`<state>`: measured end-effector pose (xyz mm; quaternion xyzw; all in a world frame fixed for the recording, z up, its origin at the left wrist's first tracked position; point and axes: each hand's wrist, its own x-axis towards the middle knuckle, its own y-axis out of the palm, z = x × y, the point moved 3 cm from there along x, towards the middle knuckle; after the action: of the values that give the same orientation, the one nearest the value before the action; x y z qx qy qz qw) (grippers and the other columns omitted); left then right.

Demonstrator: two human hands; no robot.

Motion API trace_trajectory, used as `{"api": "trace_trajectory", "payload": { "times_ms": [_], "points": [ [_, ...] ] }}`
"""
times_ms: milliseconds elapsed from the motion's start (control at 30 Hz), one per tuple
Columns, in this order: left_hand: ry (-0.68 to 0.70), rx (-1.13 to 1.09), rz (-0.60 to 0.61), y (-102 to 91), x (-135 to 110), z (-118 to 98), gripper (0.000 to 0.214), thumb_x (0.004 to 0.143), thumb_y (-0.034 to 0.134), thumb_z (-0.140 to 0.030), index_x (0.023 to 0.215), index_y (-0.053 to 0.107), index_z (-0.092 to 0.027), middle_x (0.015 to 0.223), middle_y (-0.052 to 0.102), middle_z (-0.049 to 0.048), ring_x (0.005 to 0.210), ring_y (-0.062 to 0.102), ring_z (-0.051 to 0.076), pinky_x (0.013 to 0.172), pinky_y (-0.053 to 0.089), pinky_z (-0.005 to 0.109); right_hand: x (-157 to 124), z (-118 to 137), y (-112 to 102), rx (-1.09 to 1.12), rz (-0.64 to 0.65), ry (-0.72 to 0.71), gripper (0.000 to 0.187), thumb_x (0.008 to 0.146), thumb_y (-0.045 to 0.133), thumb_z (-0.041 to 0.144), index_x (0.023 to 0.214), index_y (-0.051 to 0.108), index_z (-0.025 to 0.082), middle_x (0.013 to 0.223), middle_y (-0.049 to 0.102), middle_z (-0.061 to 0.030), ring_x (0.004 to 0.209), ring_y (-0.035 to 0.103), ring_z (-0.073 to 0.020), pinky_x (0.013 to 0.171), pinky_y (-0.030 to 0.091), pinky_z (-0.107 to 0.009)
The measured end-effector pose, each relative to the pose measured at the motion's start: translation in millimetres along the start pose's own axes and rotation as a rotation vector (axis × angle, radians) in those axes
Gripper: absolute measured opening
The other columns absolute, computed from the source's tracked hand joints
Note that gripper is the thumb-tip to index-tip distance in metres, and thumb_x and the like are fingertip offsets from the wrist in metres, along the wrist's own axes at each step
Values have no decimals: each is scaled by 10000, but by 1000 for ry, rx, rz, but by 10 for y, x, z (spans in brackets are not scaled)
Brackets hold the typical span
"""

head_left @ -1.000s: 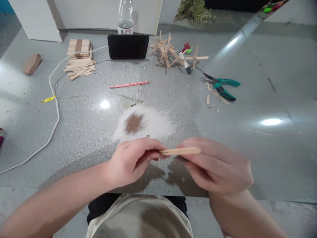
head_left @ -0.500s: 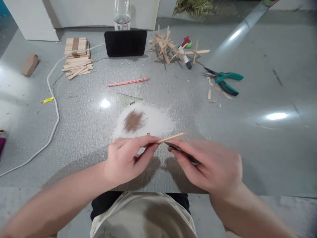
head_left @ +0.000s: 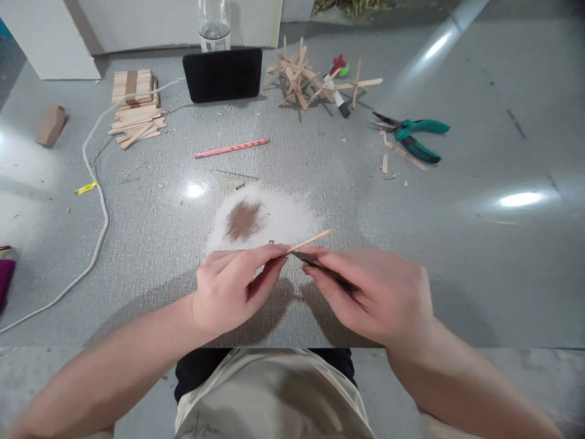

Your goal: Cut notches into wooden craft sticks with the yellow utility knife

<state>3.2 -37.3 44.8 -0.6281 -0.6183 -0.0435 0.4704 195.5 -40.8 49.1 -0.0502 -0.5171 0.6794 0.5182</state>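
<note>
The right hand point(head_left: 370, 292) hides part of the dark blade point(head_left: 315, 261); the left hand point(head_left: 240, 283) covers the eight-o'clock end of the wooden stick point(head_left: 315, 240). At eleven o'clock, the bottle point(head_left: 214, 27) is cropped above, its base behind the smartphone point(head_left: 223, 75). The purple object point(head_left: 5, 281) at nine o'clock is cut off.

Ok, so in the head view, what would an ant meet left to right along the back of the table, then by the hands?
Back: brown block, bundle of wooden sticks, black screen, heap of sticks, green pliers. Then: left hand, thin stick, right hand.
</note>
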Motion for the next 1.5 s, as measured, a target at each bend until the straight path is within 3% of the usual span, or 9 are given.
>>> {"api": "trace_trajectory", "payload": {
  "times_ms": [400, 567, 667, 767, 833, 933, 1167, 1333, 1500],
  "points": [
    [-32, -56, 15, 1, 9, 20, 161, 934, 692, -105, 1066, 658, -191, 853, 806, -26, 700, 769, 91, 653, 612, 148, 39, -28, -22, 81, 48, 10, 173, 981, 582, 130, 1108, 651, 225, 813, 781, 2, 633, 707, -127, 607, 522, -254],
    [-157, -228, 58, 31, -8, 65, 194, 944, 661, -74, 1109, 617, -166, 901, 808, 4, 789, 784, 90, 695, 610, 119, -2, -116, -94, 212, 33, 194, 136, 978, 586, 183, 1057, 664, 262, 697, 721, 26, 577, 673, -136, 518, 478, -270],
    [-108, -333, 138, 80, -23, 76, 214, 959, 618, -59, 1143, 595, -166, 905, 794, 15, 769, 780, 91, 687, 623, 131, -16, -149, -93, 481, -17, 373, 161, 993, 571, 197, 1112, 645, 276, 794, 726, 21, 605, 667, -120, 538, 524, -247],
    [-24, -415, 237, 134, -32, 81, 235, 966, 539, -15, 1132, 603, -168, 924, 770, 33, 788, 773, 98, 706, 637, 163, 22, -127, -69, 632, -10, 450, 179, 973, 614, 235, 1149, 628, 256, 794, 704, 28, 526, 604, -92, 471, 489, -224],
    [23, -411, 276, 156, -34, 84, 262, 963, 496, 2, 1125, 613, -167, 949, 765, 49, 828, 770, 104, 733, 644, 183, 58, -109, -59, 640, 31, 475, 74, 969, 628, 279, 1012, 649, 223, 651, 642, 50, 457, 549, -82, 421, 429, -212],
    [90, -349, 316, 167, -39, 83, 300, 944, 483, 23, 1121, 637, -163, 1006, 772, 69, 851, 768, 112, 739, 639, 187, 85, -108, -60, 633, 72, 522, 191, 1000, 577, 314, 852, 635, 207, 513, 562, 64, 418, 513, -84, 410, 400, -210],
    [192, -182, 277, 159, -25, 72, 154, 942, 589, -52, 1026, 654, -163, 1008, 784, 57, 753, 756, 109, 612, 575, 164, 102, -102, -114, 512, -24, 480, 167, 957, 606, 220, 794, 642, 212, 522, 595, 75, 420, 519, -69, 433, 414, -201],
    [122, -198, 173, 180, 21, 41, 138, 909, 717, -151, 1009, 626, -176, 914, 771, 41, 767, 747, 119, 661, 596, 187, 123, -61, -128, 461, -38, 456, 144, 939, 616, 225, 800, 648, 207, 517, 585, 77, 412, 524, -70, 418, 404, -205],
    [-72, -251, 165, 184, 29, 60, 132, 921, 659, -103, 1020, 613, -178, 834, 761, 5, 730, 753, 101, 675, 611, 167, 111, -54, -127, 424, -43, 434, 125, 932, 634, 222, 809, 656, 223, 519, 605, 71, 407, 533, -80, 417, 400, -224]
  ]
}}
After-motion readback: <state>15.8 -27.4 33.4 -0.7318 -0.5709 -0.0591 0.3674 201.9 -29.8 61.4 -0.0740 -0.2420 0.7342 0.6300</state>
